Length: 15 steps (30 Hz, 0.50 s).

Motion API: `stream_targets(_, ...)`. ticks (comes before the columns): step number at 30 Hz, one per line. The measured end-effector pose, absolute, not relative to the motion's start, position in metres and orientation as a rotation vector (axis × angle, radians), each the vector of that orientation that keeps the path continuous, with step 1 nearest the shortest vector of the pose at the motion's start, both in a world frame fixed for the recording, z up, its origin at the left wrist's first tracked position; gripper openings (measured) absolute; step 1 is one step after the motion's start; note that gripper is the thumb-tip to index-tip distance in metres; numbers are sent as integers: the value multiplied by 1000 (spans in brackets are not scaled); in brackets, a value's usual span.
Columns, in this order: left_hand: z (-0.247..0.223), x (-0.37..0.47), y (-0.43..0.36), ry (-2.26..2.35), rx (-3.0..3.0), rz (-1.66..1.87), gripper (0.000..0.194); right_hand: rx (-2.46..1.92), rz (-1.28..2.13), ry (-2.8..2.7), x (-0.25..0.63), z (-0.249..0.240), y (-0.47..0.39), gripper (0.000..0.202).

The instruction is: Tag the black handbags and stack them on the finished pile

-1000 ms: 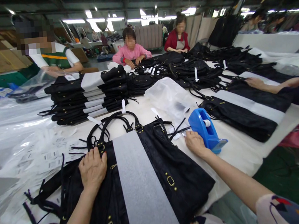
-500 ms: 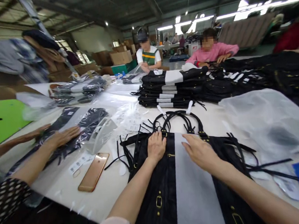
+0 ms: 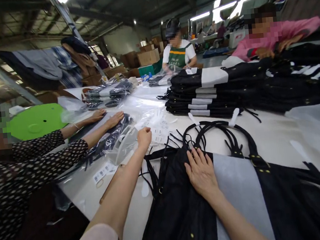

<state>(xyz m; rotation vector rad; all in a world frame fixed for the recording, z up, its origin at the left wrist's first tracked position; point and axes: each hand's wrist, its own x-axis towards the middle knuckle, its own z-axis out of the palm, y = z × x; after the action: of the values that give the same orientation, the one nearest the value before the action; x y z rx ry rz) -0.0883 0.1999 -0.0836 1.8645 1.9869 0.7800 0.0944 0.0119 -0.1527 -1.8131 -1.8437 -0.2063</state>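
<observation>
A black handbag (image 3: 170, 208) with brass fittings and looped handles lies flat before me, a grey-white paper strip (image 3: 241, 195) running down its middle. My right hand (image 3: 202, 170) rests on the bag's upper edge, left of the strip, its fingers stretched out and holding nothing. Farther left, my left hand (image 3: 144, 138) reaches over the table with its fingers curled, beside a heap of white printed tags (image 3: 159, 133) under clear plastic. Whether it pinches one is hidden. White paper tabs (image 3: 234, 116) sit on the handles.
At left, a co-worker's hands (image 3: 115, 120) press on a plastic-wrapped bag (image 3: 102, 140). A phone (image 3: 111, 186) lies partly under my left forearm. Stacked black bags (image 3: 185, 91) stand beyond the handles, a translucent plastic bag (image 3: 317, 125) at right. Two people work across the table.
My left hand has left the bag and moved left to the tags, fingers now curled. My right hand has shifted from the paper strip onto the black fabric. The view has turned left.
</observation>
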Motion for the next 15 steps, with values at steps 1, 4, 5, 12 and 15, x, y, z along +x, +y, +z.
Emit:
stream_targets(1, -82, -94, 210, 2024, 1871, 728, 32, -1811, -197, -1839, 95, -153, 13, 43)
stream_targets(4, -89, -96, 234, 2099, 1912, 552, 31, -1804, -166, -1822, 95, -154, 14, 43)
stream_targets(5, -94, -92, 240, 2108, 1923, 504, 33, -1803, -157, -1815, 95, -154, 15, 43)
stream_targets(12, -115, -74, 266, 2121, 1926, 345, 33, -1798, -102, -1798, 97, -152, 17, 43)
stream_targets(15, -113, -79, 274, 2101, 1863, 350, 17, -1809, -96, -1796, 96, -150, 16, 43)
